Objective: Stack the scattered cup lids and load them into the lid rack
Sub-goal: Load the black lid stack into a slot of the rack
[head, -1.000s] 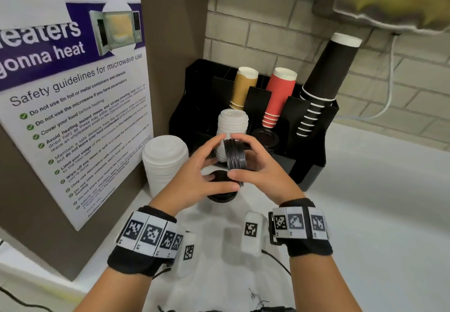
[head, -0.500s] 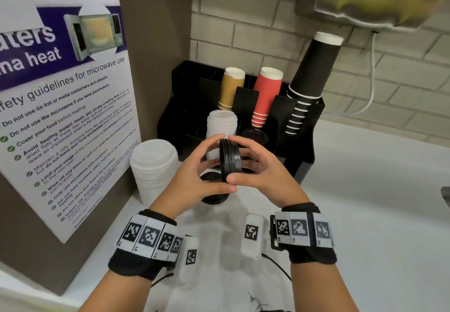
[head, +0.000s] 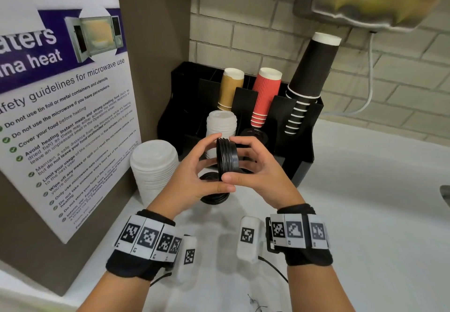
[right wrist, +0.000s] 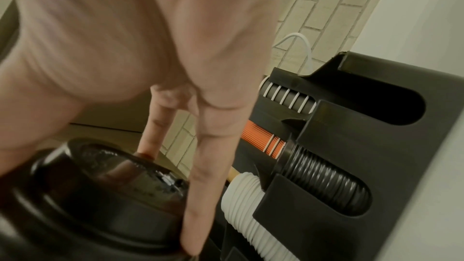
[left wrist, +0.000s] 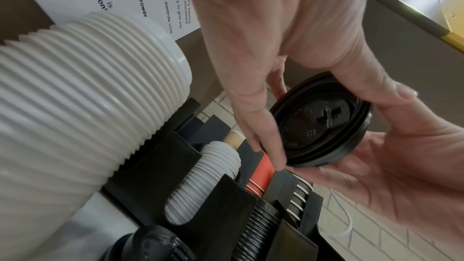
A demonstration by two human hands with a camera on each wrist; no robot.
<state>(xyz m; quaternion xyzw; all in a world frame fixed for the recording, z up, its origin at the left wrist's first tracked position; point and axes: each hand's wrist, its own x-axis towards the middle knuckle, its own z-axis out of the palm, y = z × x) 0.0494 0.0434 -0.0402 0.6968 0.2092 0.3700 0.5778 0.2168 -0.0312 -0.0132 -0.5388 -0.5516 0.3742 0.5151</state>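
Note:
A short stack of black cup lids stands on edge in the air between both hands. My left hand pinches its rim from the left, thumb below and fingers above. My right hand grips it from the right the same way. Just behind stands the black lid rack, with white lids in one front slot and black lids in the slot beside it. More black lids lie on the counter under my hands.
A tall stack of white lids stands loose on the counter at the left, against a board with a microwave safety poster. Tan, red and black paper cups fill the rack's rear slots. White counter stretches right.
The two hands have kept hold of the black lid stack in front of the rack; the view has shifted slightly, and the stack sits much as before.

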